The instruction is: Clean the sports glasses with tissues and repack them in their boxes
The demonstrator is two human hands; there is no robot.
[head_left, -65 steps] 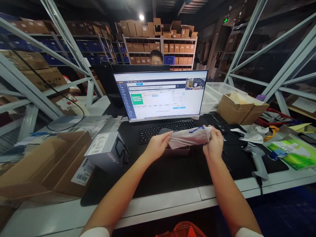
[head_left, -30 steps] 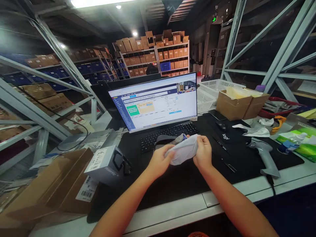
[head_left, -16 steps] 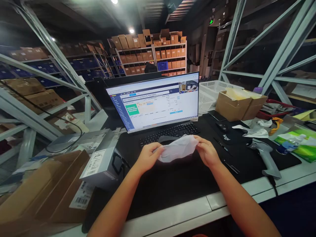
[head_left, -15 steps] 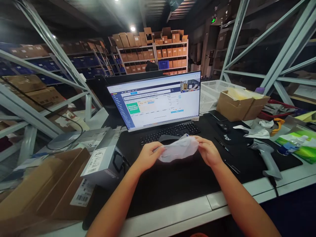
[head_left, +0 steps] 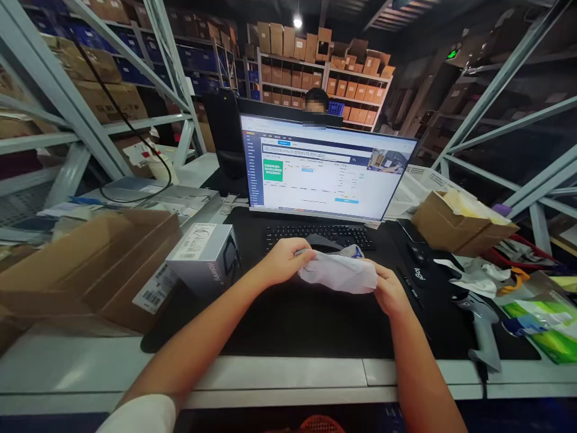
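Bag point(head_left: 338, 273), whitish and soft, is at the near side of the keyboard point(head_left: 336, 230), its long axis roughly along the keyboard's length, with the left hand point(head_left: 286, 261) pinching one end and the right hand point(head_left: 391, 291) the other, so neither is nearer.

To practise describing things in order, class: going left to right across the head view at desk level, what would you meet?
Cardboard box, grey box, left hand, white pouch, right hand, mouse, scanner, green packet.
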